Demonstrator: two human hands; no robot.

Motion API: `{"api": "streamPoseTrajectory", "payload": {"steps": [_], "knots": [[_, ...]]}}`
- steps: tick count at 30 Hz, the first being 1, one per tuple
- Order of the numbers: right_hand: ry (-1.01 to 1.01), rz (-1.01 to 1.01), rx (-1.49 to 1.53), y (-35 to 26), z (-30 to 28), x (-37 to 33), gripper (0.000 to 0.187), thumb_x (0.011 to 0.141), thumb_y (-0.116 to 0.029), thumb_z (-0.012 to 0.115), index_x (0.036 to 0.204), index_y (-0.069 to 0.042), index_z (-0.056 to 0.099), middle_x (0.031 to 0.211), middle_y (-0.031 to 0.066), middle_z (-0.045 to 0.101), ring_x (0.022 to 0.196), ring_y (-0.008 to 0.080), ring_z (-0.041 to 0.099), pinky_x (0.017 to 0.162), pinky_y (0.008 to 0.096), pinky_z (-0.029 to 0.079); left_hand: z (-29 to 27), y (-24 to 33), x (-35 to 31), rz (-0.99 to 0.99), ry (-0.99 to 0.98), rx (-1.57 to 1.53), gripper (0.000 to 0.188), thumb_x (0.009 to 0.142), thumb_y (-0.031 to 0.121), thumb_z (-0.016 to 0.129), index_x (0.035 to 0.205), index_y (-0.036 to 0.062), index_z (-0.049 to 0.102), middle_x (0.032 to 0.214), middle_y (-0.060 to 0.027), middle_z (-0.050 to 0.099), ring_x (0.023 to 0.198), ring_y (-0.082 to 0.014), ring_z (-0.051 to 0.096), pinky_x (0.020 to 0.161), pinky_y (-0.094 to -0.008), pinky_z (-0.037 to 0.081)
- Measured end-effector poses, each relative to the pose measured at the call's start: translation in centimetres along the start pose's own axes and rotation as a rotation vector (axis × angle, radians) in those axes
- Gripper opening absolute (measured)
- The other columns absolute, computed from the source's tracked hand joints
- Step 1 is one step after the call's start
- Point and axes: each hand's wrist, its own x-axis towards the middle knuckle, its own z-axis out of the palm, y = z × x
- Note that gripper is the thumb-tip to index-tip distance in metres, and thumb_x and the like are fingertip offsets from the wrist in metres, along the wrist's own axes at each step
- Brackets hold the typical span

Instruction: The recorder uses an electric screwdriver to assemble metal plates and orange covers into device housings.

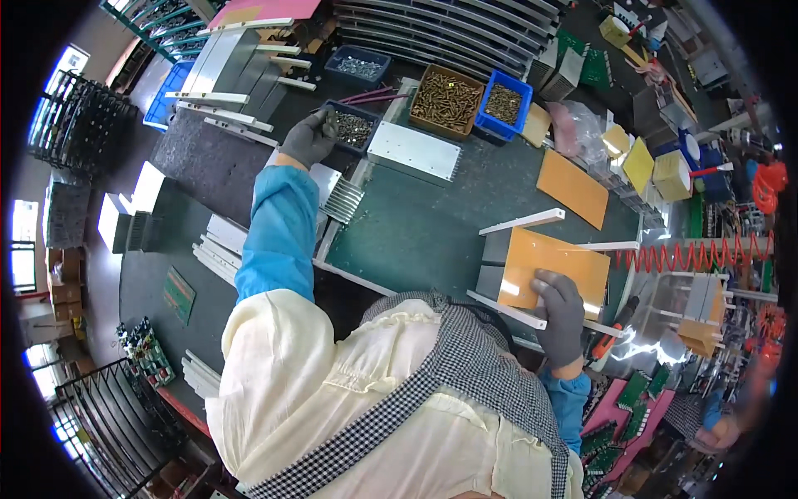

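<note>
My left hand [308, 140], in a grey glove, is at the left rim of a blue bin of small metal fasteners [353, 130]. Its fingers are curled together; what they hold, if anything, is too small to make out. On the right of the bench, an orange panel [532, 258] lies over a grey metal piece [492, 274] with white rails [519, 222] sticking out at its corners. My right hand [559, 314], also gloved, bends over the panel's near edge and the near rail, fingers on its top.
A silver metal plate [416, 152] lies mid-bench, near a brown box of brass screws [446, 101] and a blue bin of small parts [504, 103]. Another orange panel [573, 187] is at the right. A red coiled hose [706, 253] stretches beyond. Stacked metal panels [224, 66] stand far left.
</note>
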Motion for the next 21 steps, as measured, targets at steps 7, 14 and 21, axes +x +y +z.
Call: {"api": "streamPoseTrajectory", "payload": {"steps": [7, 14, 21], "knots": [[0.018, -0.011, 0.015, 0.7, 0.0, -1.2, 0.031, 0.073, 0.003, 0.058, 0.103, -0.003, 0.058, 0.108, 0.0146, 0.061, 0.098, 0.0352, 0.06, 0.084, 0.0431, 0.05, 6.0, -6.4, -5.3, -0.167, -0.293, -0.014, 0.024, 0.095, 0.011, 0.057, 0.117, 0.0028, 0.054, 0.085, -0.0014, 0.051, 0.072, -0.0076, 0.052, 0.057, -0.0174, 0.045], [0.055, -0.029, -0.017, 2.0, 0.1, -2.4, 0.036, 0.068, -0.001, 0.061, 0.104, -0.003, 0.06, 0.111, 0.0108, 0.061, 0.1, 0.0314, 0.059, 0.087, 0.0405, 0.049, 15.1, -21.0, -16.6, -0.554, -0.663, 0.423, 0.033, 0.092, 0.014, 0.06, 0.12, -0.0024, 0.051, 0.091, -0.0013, 0.052, 0.063, -0.0015, 0.038, 0.048, -0.0124, 0.03], [0.107, -0.074, -0.018, 2.9, 0.3, -3.3, 0.023, 0.074, -0.007, 0.057, 0.096, -0.002, 0.063, 0.103, 0.0111, 0.062, 0.1, 0.0284, 0.059, 0.084, 0.0386, 0.05, 22.9, -34.0, -17.9, -0.438, -0.614, 0.583, 0.026, 0.098, 0.011, 0.05, 0.12, -0.0033, 0.049, 0.093, -0.0025, 0.05, 0.067, -0.0036, 0.039, 0.052, -0.013, 0.033]]}}
